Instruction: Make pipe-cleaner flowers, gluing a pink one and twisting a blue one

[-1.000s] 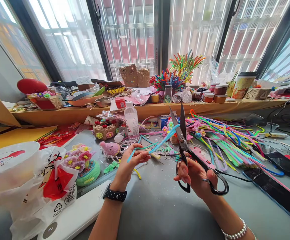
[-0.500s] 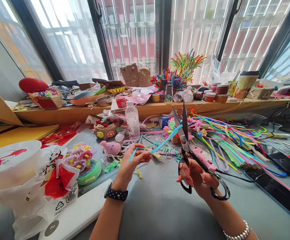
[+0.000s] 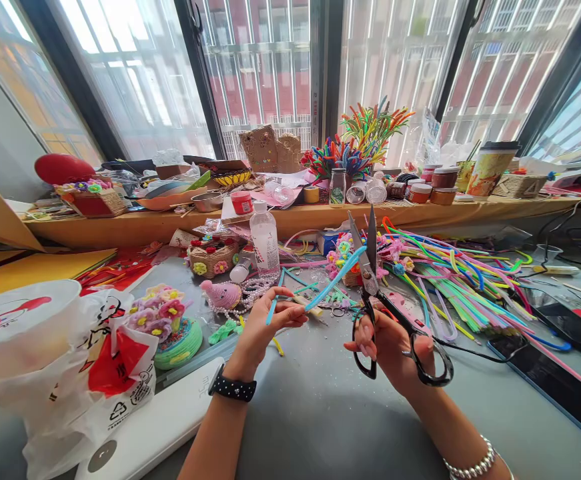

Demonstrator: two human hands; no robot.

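The fingers [image 3: 290, 312] of the left hand [image 3: 265, 327] are pinched shut on a light-blue pipe cleaner [image 3: 331, 283], which rises to the right from the grip, above the grey worktop [image 3: 320, 413], until its far end lies between the blades of the black scissors [image 3: 373, 280]. The right hand [image 3: 395, 343] has its fingers threaded through the scissors' loops and closed round them; the blades stand only slightly parted about the strand. A clean cut probably calls for the left hand to hold the strand taut and square to the blades, keeping its fingertips well back, and for the strand to sit deep in the blades rather than at the tips. Writing: the clear bottle [image 3: 264, 243] carries a label too small to read; the white bag [image 3: 115, 393] at the left shows a recycling mark, its other print unreadable.
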